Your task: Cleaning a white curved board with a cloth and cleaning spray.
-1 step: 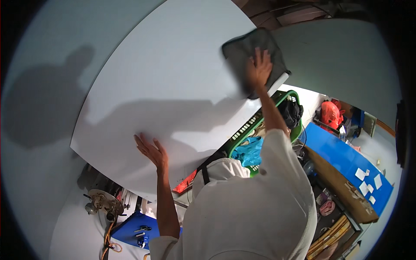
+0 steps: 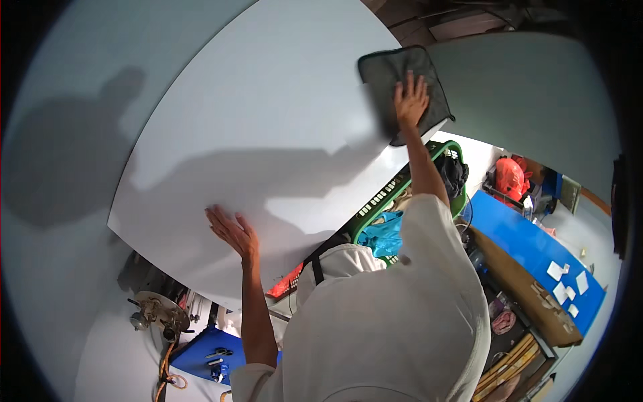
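Pressure from right hand [image 2: 410, 104], with fingers wide, on dark cloth [image 2: 382, 77] at right end of white bench [image 2: 281, 87], apparently mid-wipe; left hand [image 2: 234, 234] likewise spread there; likely calling for flat palm next.

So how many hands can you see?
2: the left hand is spread on the white table, and the right hand is flat on the dark grey cloth.

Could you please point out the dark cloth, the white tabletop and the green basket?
Dark cloth [image 2: 387, 75]: head view, on its flat left part.
White tabletop [image 2: 288, 100]: head view, on its bare surface.
Green basket [image 2: 382, 202]: head view, on its slotted side.
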Motion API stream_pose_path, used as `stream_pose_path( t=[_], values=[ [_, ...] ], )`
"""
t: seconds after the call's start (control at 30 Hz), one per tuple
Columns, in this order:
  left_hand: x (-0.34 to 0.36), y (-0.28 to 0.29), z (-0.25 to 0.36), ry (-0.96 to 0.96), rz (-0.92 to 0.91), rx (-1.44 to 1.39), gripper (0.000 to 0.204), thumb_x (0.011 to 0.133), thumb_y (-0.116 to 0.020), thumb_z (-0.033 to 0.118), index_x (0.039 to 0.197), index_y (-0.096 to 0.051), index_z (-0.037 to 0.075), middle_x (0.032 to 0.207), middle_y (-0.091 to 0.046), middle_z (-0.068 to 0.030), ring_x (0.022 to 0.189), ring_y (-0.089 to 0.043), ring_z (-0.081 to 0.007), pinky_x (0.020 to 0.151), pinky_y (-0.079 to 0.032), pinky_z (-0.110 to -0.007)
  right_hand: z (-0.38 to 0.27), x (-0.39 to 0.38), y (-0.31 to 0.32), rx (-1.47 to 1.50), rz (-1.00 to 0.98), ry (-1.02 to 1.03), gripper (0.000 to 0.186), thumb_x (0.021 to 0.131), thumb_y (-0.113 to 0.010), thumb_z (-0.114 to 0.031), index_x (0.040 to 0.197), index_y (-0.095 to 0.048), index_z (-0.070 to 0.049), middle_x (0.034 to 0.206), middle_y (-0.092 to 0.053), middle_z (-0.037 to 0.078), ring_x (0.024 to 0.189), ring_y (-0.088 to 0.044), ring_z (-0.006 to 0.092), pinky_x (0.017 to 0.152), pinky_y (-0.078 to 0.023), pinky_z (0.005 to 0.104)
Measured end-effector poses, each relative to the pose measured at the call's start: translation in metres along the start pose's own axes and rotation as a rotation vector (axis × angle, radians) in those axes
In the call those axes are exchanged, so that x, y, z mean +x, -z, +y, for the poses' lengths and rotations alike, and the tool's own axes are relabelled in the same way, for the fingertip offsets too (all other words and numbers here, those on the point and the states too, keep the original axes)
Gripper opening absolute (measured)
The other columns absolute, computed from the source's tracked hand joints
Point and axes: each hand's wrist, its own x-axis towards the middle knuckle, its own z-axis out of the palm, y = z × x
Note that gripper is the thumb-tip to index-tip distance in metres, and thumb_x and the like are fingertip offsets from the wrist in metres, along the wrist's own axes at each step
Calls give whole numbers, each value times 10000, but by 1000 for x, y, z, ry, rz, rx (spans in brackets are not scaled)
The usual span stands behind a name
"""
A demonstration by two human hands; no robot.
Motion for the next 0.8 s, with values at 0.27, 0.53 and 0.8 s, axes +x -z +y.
stream_pose_path(
  t=[0.27,0.53,0.8],
  values=[
    [2,-12,-8,-83,99,100,671,1054,-422,364,1584,-260,-15,1647,-235,-268,1528,-234,-438,1228,-209,-564,-200,-76,-34,66,-117,534,548,868,-614,-259,1366,-570,-36,1475,-498,240,1405,-410,460,1128,-304,672],
    [2,-10,-15,-88,104,30,658,1068,-399,396,1550,-327,-46,1625,-289,-266,1501,-294,-438,1219,-235,-562,-259,-145,-7,465,-894,1033,564,925,-665,-373,1453,-535,-223,1428,-543,86,1415,-450,281,1181,-348,530],
    [-2,-13,-16,-19,59,32,656,1058,-415,406,1552,-342,-20,1612,-316,-257,1500,-304,-425,1214,-253,-568,-161,176,-132,21,-130,151,687,1021,-362,-580,1595,-364,-202,1666,-282,167,1516,-258,431,1211,-180,612]
  ],
)
